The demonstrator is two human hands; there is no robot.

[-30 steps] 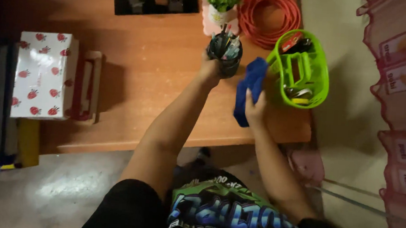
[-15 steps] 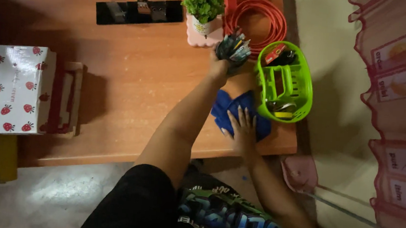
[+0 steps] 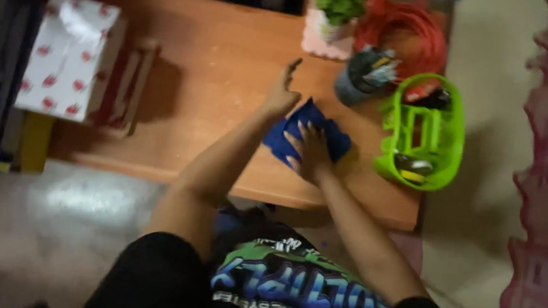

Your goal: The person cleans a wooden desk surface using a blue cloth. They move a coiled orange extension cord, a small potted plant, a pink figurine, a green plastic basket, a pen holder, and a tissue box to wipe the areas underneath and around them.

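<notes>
Head view: crumpled dark-blue cloth (image 3: 327, 135) lies on the wooden table (image 3: 214, 90).
Right hand (image 3: 312, 152): flat, fingers spread, pressing the cloth.
Left hand (image 3: 283, 95): open, touching the cloth's edge.

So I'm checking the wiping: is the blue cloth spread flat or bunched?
Mostly flat: the blue cloth lies spread on the wooden table under the right hand.

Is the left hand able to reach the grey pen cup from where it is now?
Probably yes. The left hand is open and empty on the wooden table, beside the blue cloth. The grey pen cup stands a little to its right, with only bare tabletop between them.
</notes>
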